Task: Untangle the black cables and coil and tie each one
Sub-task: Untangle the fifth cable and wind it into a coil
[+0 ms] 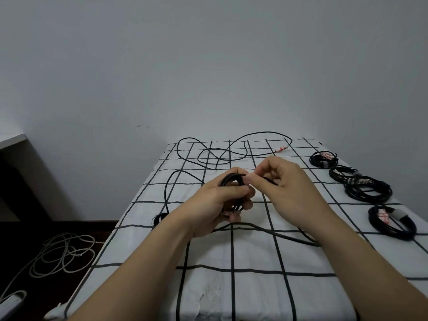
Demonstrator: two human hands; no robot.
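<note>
My left hand [216, 201] grips a small coil of black cable [232, 180] above the middle of the table. My right hand [286, 181] pinches a strand of the same cable just to the right of the coil. From the hands the cable trails down onto the checked cloth [252, 295] and runs off to the right. A loose black cable [228, 148] lies in wide loops at the far end of the table, with a red and white tag at its right end. A small dark coil [159, 218] sits at the table's left edge.
Several tied black coils lie along the right edge: one at the back [323, 160], two overlapping [366, 187] and one nearest [393, 222]. A pale cable [62, 253] is heaped on the dark floor to the left. A grey wall stands behind.
</note>
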